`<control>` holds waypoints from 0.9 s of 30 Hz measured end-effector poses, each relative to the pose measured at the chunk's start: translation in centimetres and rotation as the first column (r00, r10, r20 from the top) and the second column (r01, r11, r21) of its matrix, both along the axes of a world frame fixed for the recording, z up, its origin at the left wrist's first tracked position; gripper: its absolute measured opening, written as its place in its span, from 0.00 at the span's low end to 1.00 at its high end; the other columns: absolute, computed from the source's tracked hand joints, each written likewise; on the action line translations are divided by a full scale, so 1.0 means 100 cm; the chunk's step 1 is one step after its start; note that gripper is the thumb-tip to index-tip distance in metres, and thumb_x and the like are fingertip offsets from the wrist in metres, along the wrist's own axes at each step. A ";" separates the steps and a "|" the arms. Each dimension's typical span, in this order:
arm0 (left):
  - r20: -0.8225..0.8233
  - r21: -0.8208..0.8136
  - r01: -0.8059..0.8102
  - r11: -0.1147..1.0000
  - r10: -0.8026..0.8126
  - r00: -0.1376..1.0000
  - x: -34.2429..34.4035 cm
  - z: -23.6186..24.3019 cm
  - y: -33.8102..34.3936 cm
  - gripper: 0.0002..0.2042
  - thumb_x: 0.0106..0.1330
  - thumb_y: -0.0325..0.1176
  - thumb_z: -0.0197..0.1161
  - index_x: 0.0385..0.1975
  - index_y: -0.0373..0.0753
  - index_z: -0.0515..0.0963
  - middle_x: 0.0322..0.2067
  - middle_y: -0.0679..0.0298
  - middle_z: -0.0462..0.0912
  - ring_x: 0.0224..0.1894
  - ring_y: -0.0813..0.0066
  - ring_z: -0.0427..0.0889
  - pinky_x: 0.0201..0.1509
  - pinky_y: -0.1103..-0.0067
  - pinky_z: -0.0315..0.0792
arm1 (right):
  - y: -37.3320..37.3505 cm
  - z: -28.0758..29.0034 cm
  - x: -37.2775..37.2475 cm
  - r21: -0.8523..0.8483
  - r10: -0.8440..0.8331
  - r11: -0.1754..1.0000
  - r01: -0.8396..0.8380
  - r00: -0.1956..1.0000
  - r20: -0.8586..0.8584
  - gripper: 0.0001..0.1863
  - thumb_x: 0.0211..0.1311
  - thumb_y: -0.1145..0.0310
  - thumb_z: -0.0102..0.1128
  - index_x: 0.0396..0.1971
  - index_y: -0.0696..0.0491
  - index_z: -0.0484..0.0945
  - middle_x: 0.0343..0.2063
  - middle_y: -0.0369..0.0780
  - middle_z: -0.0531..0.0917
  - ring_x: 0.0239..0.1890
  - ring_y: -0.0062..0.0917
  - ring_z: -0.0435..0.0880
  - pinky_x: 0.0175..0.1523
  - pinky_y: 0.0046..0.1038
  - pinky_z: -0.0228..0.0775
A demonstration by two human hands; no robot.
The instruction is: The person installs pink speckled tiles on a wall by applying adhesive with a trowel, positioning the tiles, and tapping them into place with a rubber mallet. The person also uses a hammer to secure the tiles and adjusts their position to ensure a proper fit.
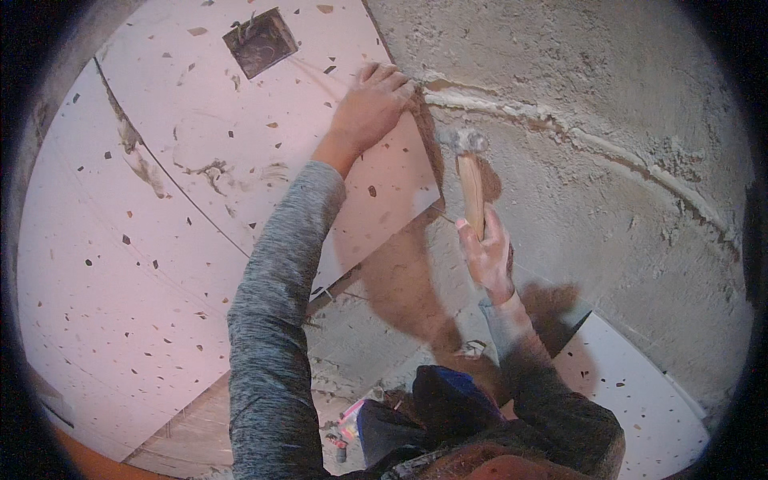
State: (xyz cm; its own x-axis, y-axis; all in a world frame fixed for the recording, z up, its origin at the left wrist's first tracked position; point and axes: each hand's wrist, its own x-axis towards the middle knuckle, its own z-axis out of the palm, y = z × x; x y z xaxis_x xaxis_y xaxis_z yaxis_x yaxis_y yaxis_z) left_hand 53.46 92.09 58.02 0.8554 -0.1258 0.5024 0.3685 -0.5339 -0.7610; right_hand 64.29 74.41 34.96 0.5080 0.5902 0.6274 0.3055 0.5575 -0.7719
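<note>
My right hand [490,260] is closed around the wooden handle of a hammer [472,188]. The hammer's head, smeared with pale dust, is close to the right edge of a speckled white tile [384,188] on the wall. On that tile, near the same edge, rests my left hand [372,108] with its palm down. Its fingers stretch toward the rough wall and nothing shows in its grasp; the fingertips at the edge are partly hard to make out.
A square cut-out [261,42] with wires opens in the upper tile. Left of it runs a seam with grey smears. Rough grey wall [608,216] lies to the right, crossed by a filled groove [576,136]. Another speckled tile [632,392] stands at lower right.
</note>
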 end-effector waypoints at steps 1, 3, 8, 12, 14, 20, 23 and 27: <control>0.000 -0.027 0.004 1.000 -0.004 1.000 -0.001 0.001 0.002 0.15 0.66 0.40 0.62 0.48 0.41 0.79 0.50 0.63 0.81 0.60 0.63 0.73 0.70 0.62 0.60 | 0.005 0.002 0.001 0.002 0.003 1.000 -0.003 1.000 -0.014 0.21 0.69 0.57 0.60 0.48 0.60 0.73 0.24 0.34 0.73 0.25 0.16 0.70 0.28 0.26 0.65; -0.002 -0.083 0.016 0.996 -0.016 1.000 -0.001 0.003 0.002 0.14 0.66 0.39 0.61 0.48 0.40 0.79 0.50 0.63 0.82 0.60 0.64 0.74 0.69 0.62 0.60 | 0.013 0.006 0.002 0.003 0.007 1.000 -0.007 0.999 -0.045 0.23 0.69 0.55 0.59 0.48 0.61 0.73 0.24 0.39 0.76 0.26 0.21 0.73 0.30 0.30 0.68; 0.076 -0.162 0.008 0.987 0.004 0.997 0.003 0.004 0.001 0.11 0.65 0.36 0.61 0.45 0.42 0.80 0.46 0.63 0.83 0.57 0.64 0.76 0.68 0.63 0.61 | 0.030 0.021 -0.002 -0.015 -0.115 0.993 0.116 0.992 0.047 0.28 0.70 0.50 0.56 0.49 0.65 0.72 0.28 0.55 0.79 0.32 0.42 0.80 0.38 0.42 0.71; 0.091 -0.102 0.084 0.991 -0.075 0.993 0.006 0.005 0.001 0.07 0.63 0.32 0.58 0.38 0.43 0.81 0.41 0.64 0.84 0.54 0.67 0.77 0.66 0.65 0.63 | 0.055 0.025 -0.005 0.022 -0.164 0.986 0.163 0.984 0.068 0.24 0.69 0.55 0.56 0.51 0.61 0.71 0.33 0.60 0.81 0.39 0.60 0.82 0.41 0.49 0.72; 0.071 -0.105 0.065 0.992 -0.058 0.996 0.003 0.006 0.002 0.08 0.63 0.32 0.59 0.39 0.42 0.81 0.44 0.63 0.83 0.55 0.65 0.77 0.66 0.64 0.63 | 0.066 0.030 -0.007 -0.070 -0.133 0.988 0.137 0.989 0.062 0.24 0.70 0.55 0.56 0.50 0.62 0.70 0.31 0.61 0.81 0.38 0.62 0.81 0.39 0.50 0.73; 0.061 -0.076 0.046 0.996 -0.042 0.997 0.003 0.004 0.004 0.08 0.62 0.29 0.59 0.40 0.41 0.81 0.45 0.63 0.83 0.55 0.64 0.77 0.67 0.63 0.63 | 0.071 0.029 -0.007 -0.013 -0.166 0.986 0.169 0.980 0.106 0.26 0.70 0.56 0.55 0.49 0.67 0.67 0.27 0.65 0.79 0.35 0.63 0.81 0.34 0.52 0.73; 0.063 -0.080 0.049 0.996 -0.044 0.997 0.003 0.004 0.004 0.09 0.62 0.28 0.58 0.41 0.41 0.81 0.45 0.63 0.83 0.56 0.63 0.76 0.67 0.63 0.62 | 0.070 0.025 -0.008 0.042 -0.183 0.983 0.180 0.981 0.067 0.26 0.70 0.55 0.55 0.49 0.67 0.67 0.27 0.66 0.79 0.34 0.63 0.81 0.33 0.52 0.73; 0.037 -0.074 0.005 0.997 -0.002 0.999 0.003 0.004 0.005 0.10 0.61 0.27 0.58 0.42 0.41 0.81 0.46 0.63 0.83 0.57 0.63 0.76 0.68 0.63 0.62 | 0.071 0.040 -0.010 -0.071 -0.192 0.976 0.203 0.971 0.143 0.26 0.70 0.56 0.54 0.50 0.67 0.67 0.28 0.66 0.79 0.34 0.64 0.81 0.34 0.55 0.72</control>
